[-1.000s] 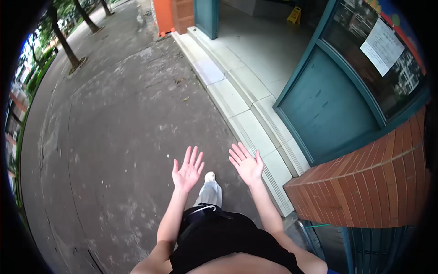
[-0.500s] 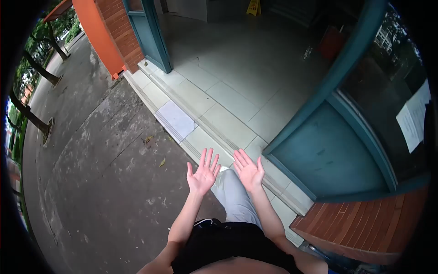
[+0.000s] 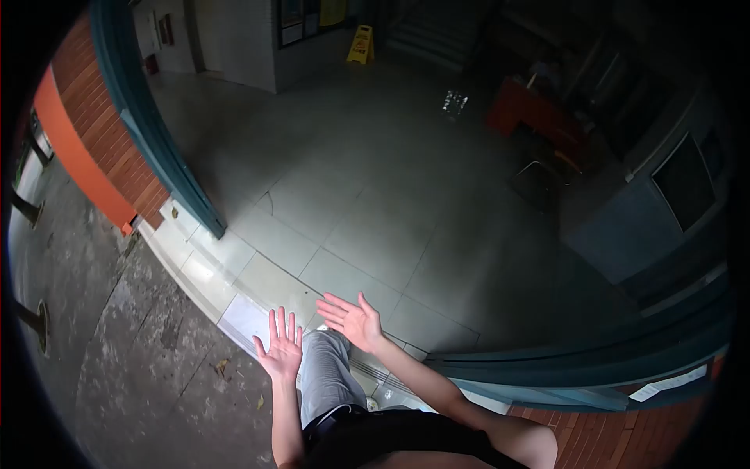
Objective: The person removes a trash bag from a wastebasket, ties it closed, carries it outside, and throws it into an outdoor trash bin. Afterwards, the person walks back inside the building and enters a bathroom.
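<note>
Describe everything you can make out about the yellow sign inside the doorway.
The yellow sign looks like a plastic folding floor sign, narrow at the top and wider at the foot. Its front bears dark markings, too small to read. It stands upright on the tiled floor, between the pale wall and the stairs. Nothing but the floor visibly touches it.

Both hands (image 3: 280,348) open, palms up
</note>
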Available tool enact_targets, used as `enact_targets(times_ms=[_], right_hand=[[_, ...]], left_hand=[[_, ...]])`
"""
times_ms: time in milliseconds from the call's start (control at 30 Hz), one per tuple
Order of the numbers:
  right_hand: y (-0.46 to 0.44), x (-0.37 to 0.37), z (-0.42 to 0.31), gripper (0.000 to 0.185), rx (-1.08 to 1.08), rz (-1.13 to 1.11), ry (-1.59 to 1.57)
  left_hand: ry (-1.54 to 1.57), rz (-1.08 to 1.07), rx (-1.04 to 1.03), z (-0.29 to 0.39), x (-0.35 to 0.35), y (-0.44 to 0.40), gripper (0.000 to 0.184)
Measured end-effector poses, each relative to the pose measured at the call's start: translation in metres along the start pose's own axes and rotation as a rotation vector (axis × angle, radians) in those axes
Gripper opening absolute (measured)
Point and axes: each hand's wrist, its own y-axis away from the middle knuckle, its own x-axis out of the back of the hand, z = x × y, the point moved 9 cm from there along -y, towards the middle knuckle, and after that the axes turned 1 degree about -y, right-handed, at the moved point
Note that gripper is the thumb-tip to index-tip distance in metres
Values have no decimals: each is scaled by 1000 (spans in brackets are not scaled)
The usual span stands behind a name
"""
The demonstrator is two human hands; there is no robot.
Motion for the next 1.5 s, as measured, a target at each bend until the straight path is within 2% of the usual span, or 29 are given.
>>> enact_targets(times_ms=[100,200,233,300,333,400,433,500,533,600,667,767,900,967,1033,1100,1167,1233,1333,1433,1500], right_hand=[[-65,2,-47,72,1,73,-43],[-134,4,-132,73,129,173,-66],[-157,-5,-154,73,110,169,-64],[-212,-27,-207,72,232,146,-50],[-244,-39,-219,72,180,121,-53],[-320,-57,-255,73,251,116,-6],[-367,-60,-260,73,203,81,-16],[-446,-51,-272,73,155,98,263],[-490,-48,-280,73,143,104,409],[-583,-49,-281,74,56,70,392],[-685,-65,-286,75,-68,27,378],[-833,-129,-278,74,-202,-137,388],[-1015,-206,-255,73,-325,-294,376],[-1102,-228,-240,72,-385,-361,324],[-1182,-228,-227,71,-420,-378,289],[-1271,-218,-234,71,-417,-299,201],[-1365,-227,-248,71,-405,-281,158],[-1440,-226,-273,70,-354,-159,102],[-1551,-229,-311,68,-271,-100,181],[-1676,-232,-311,68,-233,-64,203],[-1771,-235,-307,68,-227,-45,225]], left_hand=[[-8,15,79,20,-22,-99,64],[-55,-73,220,30,-108,-214,65],[-52,-66,203,40,-130,-250,65],[-25,-73,138,75,-172,-318,65],[-31,-60,81,95,-183,-350,65],[-81,-131,76,122,-199,-418,65],[-99,-122,18,145,-195,-454,65],[-140,-73,92,166,-169,-516,65],[-141,-61,54,188,-156,-548,65],[-85,37,24,230,-128,-606,65],[-29,69,-54,276,-130,-672,65],[-76,73,-323,374,-158,-729,63],[-58,61,-576,494,-177,-821,62],[-27,71,-614,547,-163,-884,62],[-14,78,-622,604,-146,-949,63],[-4,77,-594,663,-131,-1022,64],[33,40,-540,719,-135,-1111,64],[21,38,-489,760,-166,-1183,65],[-48,-18,-395,836,-210,-1303,65],[-68,-42,-251,899,-202,-1410,66],[-68,-24,-276,963,-185,-1471,67]])
